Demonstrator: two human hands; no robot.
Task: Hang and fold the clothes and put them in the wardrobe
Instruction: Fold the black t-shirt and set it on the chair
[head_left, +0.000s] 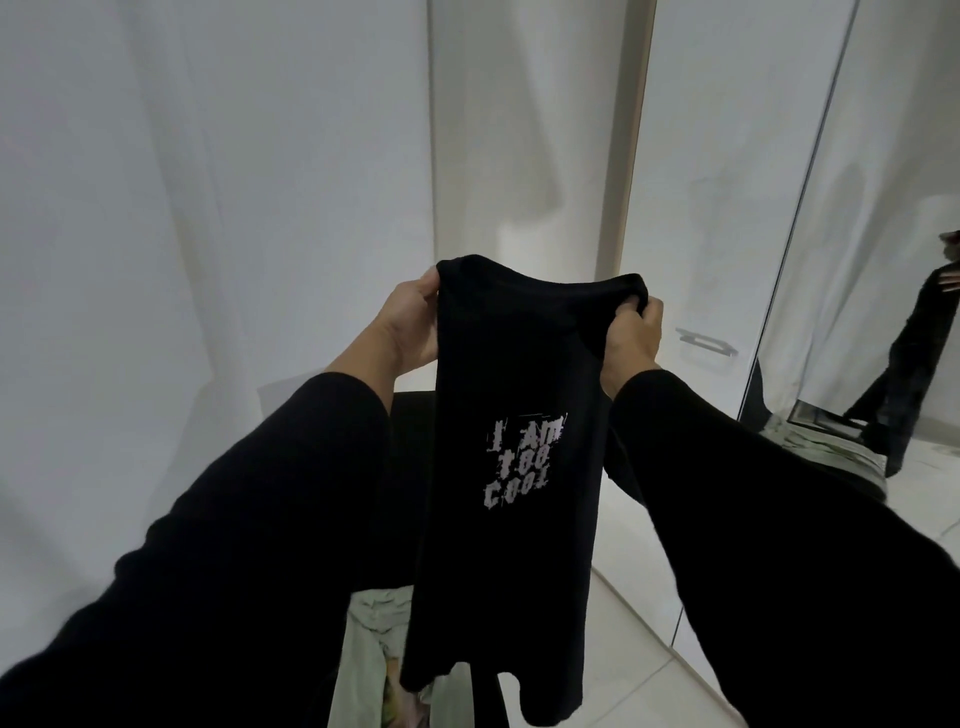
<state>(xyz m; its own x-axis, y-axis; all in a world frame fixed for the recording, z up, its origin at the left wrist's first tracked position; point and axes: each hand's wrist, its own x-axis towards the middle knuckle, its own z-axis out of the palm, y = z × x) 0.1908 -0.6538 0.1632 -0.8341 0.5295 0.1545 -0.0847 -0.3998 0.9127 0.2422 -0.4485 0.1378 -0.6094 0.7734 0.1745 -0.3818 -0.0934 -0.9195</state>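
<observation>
A black T-shirt (519, 374) with pale printed lettering hangs in the air in front of me, folded lengthwise into a narrow strip. My left hand (410, 327) grips its top left corner by the shoulder. At the top right corner my right hand (634, 332) pinches the bunched fabric. The shirt's lower hem dangles over a pile of pale green clothes (374, 654) below. White wardrobe doors (691, 208) stand shut straight ahead.
A metal handle (706, 343) sits on the wardrobe door right of my right hand. At the far right a mirror (883, 260) reflects a person in dark clothes. A dark surface (413, 415) lies behind the shirt. Light floor tiles (623, 649) spread lower right.
</observation>
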